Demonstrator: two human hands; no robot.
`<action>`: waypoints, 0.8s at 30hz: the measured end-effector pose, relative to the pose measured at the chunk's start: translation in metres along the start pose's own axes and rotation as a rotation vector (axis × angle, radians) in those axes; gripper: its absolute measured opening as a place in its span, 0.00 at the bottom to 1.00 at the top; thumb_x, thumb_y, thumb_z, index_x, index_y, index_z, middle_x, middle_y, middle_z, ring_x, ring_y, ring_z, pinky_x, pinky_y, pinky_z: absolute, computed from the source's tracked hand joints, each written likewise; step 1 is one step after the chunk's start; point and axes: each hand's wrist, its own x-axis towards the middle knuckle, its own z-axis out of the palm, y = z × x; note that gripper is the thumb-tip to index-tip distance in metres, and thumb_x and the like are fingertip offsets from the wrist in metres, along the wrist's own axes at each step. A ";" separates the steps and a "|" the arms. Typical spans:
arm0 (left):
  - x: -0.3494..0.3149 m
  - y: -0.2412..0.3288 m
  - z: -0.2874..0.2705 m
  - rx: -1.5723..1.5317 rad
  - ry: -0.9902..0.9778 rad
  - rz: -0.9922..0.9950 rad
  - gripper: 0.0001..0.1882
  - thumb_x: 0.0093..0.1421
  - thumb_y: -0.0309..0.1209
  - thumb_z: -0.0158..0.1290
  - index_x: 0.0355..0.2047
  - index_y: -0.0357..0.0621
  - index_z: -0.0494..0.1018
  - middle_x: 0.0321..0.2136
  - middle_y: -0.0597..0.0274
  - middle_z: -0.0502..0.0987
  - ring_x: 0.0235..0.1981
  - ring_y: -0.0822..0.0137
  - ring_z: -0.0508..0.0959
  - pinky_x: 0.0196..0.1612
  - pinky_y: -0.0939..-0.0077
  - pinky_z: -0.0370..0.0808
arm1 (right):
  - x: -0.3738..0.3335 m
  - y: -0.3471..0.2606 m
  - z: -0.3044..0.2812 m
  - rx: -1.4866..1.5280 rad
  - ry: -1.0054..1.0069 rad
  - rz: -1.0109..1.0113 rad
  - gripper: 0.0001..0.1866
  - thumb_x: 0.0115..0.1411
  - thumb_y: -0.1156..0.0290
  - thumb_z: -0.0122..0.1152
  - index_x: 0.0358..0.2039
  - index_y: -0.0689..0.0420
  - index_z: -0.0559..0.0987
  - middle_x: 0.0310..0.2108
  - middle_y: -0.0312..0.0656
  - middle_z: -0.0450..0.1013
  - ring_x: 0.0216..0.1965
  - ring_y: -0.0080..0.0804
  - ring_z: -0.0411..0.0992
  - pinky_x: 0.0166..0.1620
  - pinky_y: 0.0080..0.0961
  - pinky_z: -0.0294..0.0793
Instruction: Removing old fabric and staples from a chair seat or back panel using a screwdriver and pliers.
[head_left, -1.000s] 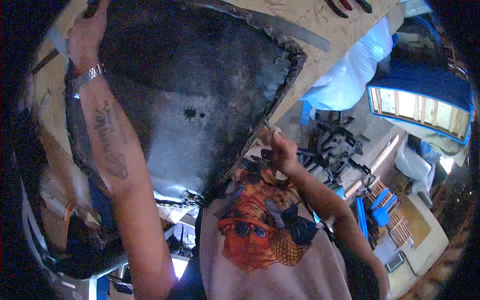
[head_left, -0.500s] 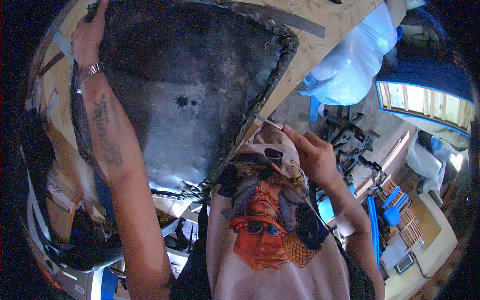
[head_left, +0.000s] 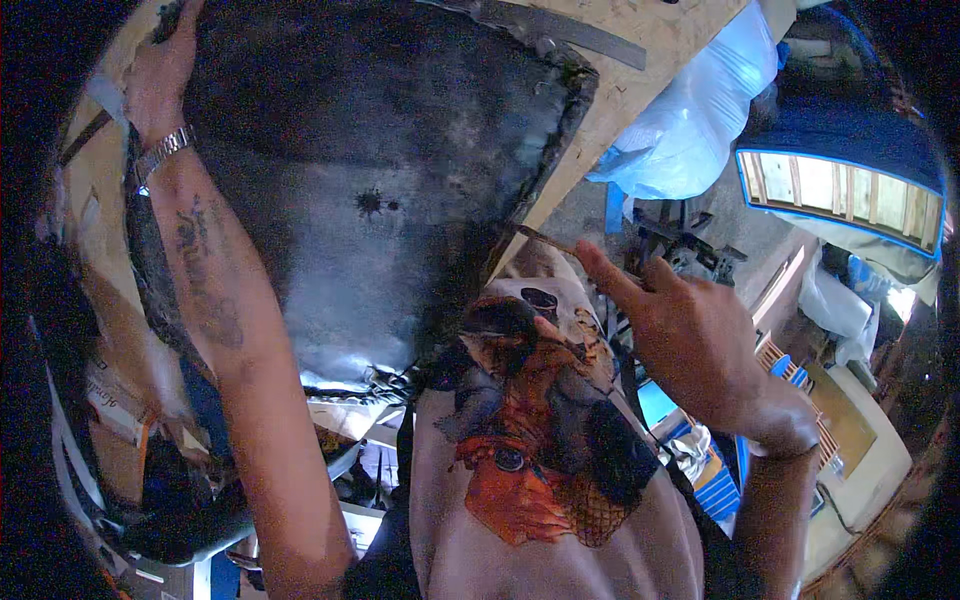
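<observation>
A dark, scuffed, ragged-edged panel (head_left: pixel 440 150) lies on a pale tan wooden surface (head_left: pixel 688 32).
The curled right hand (head_left: pixel 690 335) holds a slim metal tool (head_left: pixel 548 240) near the panel's right edge; the left hand (head_left: pixel 160 80) reaches its far left (fingertips cropped, so its grip cannot be told).

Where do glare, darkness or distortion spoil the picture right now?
Head view: glare whitens the near end of the dark panel, grain muddies its far part; head view: the fisheye rim falls to black; head view: the tip of the thin tool in the right hand is indistinct.
</observation>
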 end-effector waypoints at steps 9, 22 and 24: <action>-0.022 0.046 -0.035 -0.199 0.055 -0.315 0.41 0.61 0.61 0.39 0.51 0.28 0.65 0.42 0.39 0.71 0.48 0.44 0.70 0.54 0.51 0.63 | 0.023 0.022 0.069 0.520 -0.069 0.011 0.27 0.56 0.68 0.55 0.58 0.42 0.67 0.39 0.51 0.75 0.31 0.48 0.77 0.35 0.38 0.78; 0.011 0.011 0.013 -0.125 0.007 -0.355 0.56 0.44 0.77 0.40 0.56 0.35 0.66 0.53 0.35 0.68 0.57 0.43 0.67 0.60 0.51 0.60 | 0.100 0.013 0.233 0.978 0.742 -0.390 0.34 0.49 0.80 0.60 0.58 0.42 0.68 0.26 0.43 0.69 0.25 0.43 0.69 0.28 0.35 0.69; 0.008 0.014 0.012 -0.132 0.005 -0.373 0.56 0.45 0.76 0.40 0.55 0.36 0.66 0.53 0.35 0.68 0.56 0.43 0.67 0.59 0.51 0.60 | 0.071 0.023 0.218 0.873 0.696 -0.355 0.36 0.48 0.79 0.62 0.59 0.40 0.67 0.27 0.42 0.70 0.26 0.44 0.69 0.28 0.34 0.70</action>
